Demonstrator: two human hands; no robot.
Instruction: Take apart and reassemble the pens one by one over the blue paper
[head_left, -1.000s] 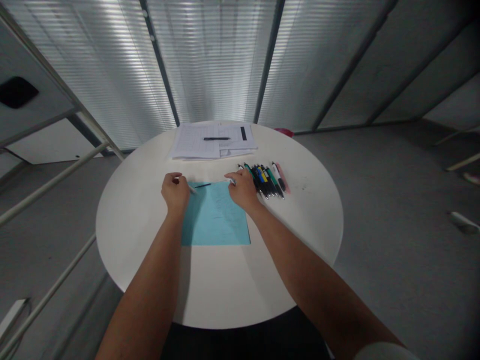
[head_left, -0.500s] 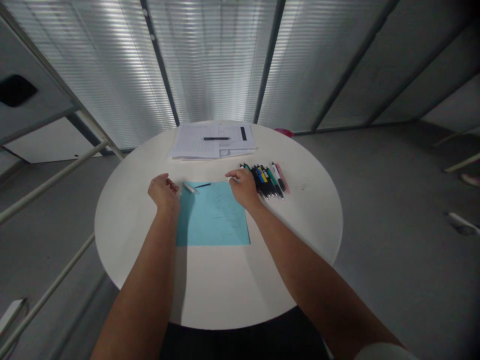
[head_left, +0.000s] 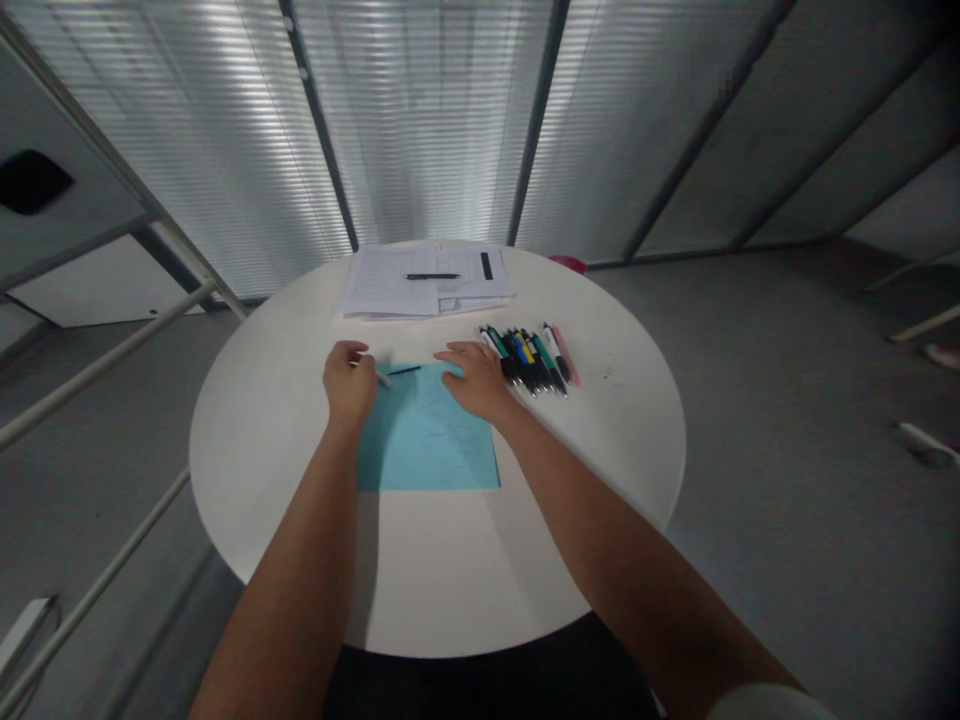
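A light blue sheet of paper [head_left: 431, 440] lies on the round white table [head_left: 300, 440] in front of me. My left hand [head_left: 349, 382] is at the sheet's far left corner, fingers curled around a small white pen part [head_left: 382, 378]. A thin black refill [head_left: 405, 371] lies just beyond it on the sheet's far edge. My right hand [head_left: 472, 378] rests flat on the sheet's far right corner, fingers stretched out, holding nothing. A row of several pens [head_left: 531, 358] lies right beside that hand.
A stack of white papers [head_left: 427, 282] with a black pen [head_left: 433, 276] on top sits at the table's far edge. A metal railing [head_left: 105, 360] runs along the left. Grey floor surrounds the table; ribbed wall panels stand behind.
My left hand swung out to the left off the white part, then came back and closed on it. My right hand slid left from the pens onto the sheet's corner.
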